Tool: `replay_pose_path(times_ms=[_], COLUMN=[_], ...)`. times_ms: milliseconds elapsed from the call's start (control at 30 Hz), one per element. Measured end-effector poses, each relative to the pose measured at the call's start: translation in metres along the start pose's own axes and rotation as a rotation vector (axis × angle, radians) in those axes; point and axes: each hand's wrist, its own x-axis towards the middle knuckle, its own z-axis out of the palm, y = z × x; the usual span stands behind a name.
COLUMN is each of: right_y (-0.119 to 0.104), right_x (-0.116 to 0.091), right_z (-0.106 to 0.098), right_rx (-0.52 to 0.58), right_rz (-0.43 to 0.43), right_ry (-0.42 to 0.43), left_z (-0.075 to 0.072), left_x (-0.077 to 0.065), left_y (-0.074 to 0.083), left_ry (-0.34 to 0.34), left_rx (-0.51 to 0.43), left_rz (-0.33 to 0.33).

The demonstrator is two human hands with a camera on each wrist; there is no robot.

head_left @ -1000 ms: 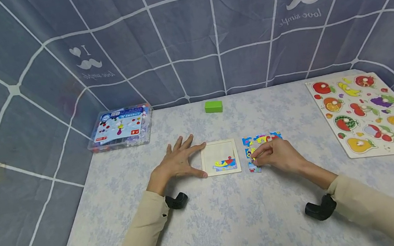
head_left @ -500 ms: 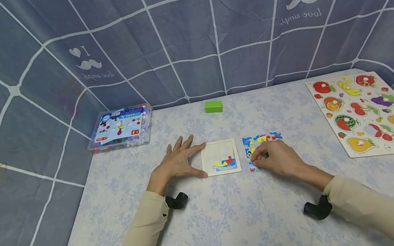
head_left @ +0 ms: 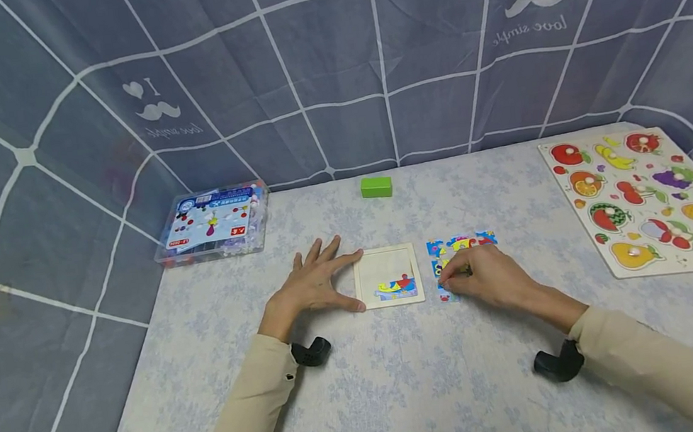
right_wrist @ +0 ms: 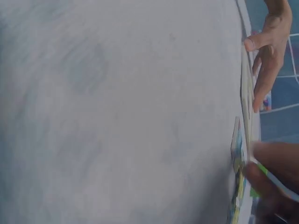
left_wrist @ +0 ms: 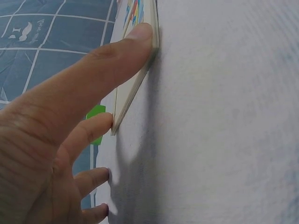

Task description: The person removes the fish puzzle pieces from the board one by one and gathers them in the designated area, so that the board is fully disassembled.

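Observation:
My left hand (head_left: 312, 287) spreads its fingers beside a small square wooden puzzle tray (head_left: 384, 263). Its thumb and forefinger touch the two left corners, also visible in the left wrist view, where the tray (left_wrist: 135, 84) appears edge-on. Joined puzzle pieces (head_left: 398, 288) in yellow, red and blue lie along the tray's bottom right. To the right, my right hand (head_left: 484, 275) bends over a group of loose puzzle pieces (head_left: 461, 241), pinching one that its fingertips mostly hide. Below those fingertips a blue puzzle piece (head_left: 448, 298) partly shows. The right wrist view blurs the fingertips.
A green block (head_left: 376, 187) sits behind the tray. At the back left is a clear plastic box (head_left: 213, 224) with a printed label. A fruit peg board (head_left: 653, 202) lies on the right. A grey checked curtain (head_left: 330, 68) hangs behind the patterned tabletop (head_left: 404, 380).
My right hand has shifted slightly left, its thumb and finger drawing together at the pieces. The left hand and the tray have stayed in place.

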Motion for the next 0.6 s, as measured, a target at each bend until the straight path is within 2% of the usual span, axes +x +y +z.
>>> replay_pose_path(times_ms=[100, 167, 433, 600], right_y=[-0.006, -0.013, -0.044, -0.053], right_x=[0.004, 0.008, 0.031, 0.035], right_z=[0.001, 0.005, 0.027, 0.037], right_rx=[0.045, 0.065, -0.032, -0.1], right_rz=[0.037, 0.041, -0.065, -0.061], right_ry=[0.073, 0.085, -0.115, -0.166], left_z=[-0.001, -0.002, -0.002, -0.001], left_x=[0.0, -0.001, -0.001, 0.0], left_y=[0.001, 0.0, 0.0, 0.0], left_ry=[-0.001, -0.003, -0.008, -0.009], left_rx=[0.001, 0.004, 0.014, 0.013], left_rz=[-0.001, -0.004, -0.008, -0.006])
